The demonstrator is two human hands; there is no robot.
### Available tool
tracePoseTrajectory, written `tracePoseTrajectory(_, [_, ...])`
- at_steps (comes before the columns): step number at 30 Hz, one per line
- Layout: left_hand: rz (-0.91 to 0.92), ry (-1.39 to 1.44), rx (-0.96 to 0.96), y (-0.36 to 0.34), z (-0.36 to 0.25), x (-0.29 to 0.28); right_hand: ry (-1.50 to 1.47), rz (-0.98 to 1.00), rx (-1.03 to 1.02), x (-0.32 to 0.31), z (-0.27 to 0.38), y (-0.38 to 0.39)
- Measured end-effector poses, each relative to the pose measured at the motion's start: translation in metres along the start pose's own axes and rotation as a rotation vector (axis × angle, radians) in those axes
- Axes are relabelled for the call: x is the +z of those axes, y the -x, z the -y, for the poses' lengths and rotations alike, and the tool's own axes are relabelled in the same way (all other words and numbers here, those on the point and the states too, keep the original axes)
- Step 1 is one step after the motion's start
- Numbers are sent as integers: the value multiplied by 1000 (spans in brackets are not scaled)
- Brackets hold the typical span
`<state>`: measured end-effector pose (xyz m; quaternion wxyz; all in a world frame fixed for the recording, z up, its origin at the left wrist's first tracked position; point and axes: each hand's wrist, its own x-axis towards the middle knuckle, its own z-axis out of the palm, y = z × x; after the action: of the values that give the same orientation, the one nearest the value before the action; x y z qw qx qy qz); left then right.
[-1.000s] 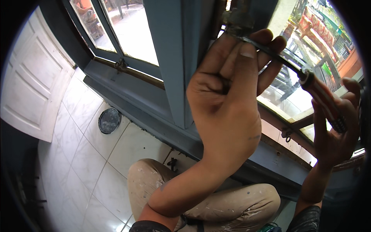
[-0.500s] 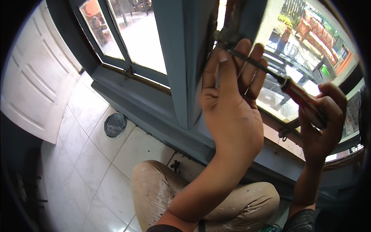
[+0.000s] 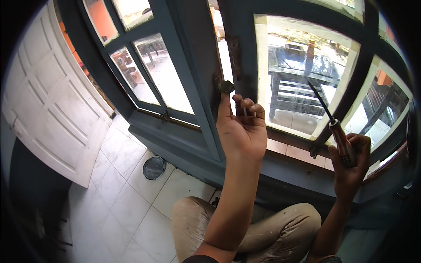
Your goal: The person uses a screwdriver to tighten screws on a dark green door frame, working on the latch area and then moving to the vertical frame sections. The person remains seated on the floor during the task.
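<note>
At the window post, the screwdriver has swung off the dark lump, leaving only the left hand's fingertip there, grip unclear; right hand clenching the tool.

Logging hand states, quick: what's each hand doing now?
Left hand: partly open, one digit at the dark lump.
Right hand: closed around the screwdriver.
</note>
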<state>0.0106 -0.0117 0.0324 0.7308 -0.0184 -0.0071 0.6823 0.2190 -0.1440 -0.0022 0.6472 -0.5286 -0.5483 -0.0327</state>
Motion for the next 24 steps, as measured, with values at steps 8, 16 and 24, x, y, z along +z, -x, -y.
tracePoseTrajectory(8, [132, 35, 20, -6, 5, -9, -79, 27, 163, 6, -13, 22])
tracePoseTrajectory(16, [203, 95, -56, -13, 3, -17, -140, 72, 216, 9, -16, 24])
tracePoseTrajectory(24, [313, -43, -59, -18, -3, -29, -137, 67, 223, 9, -28, 26])
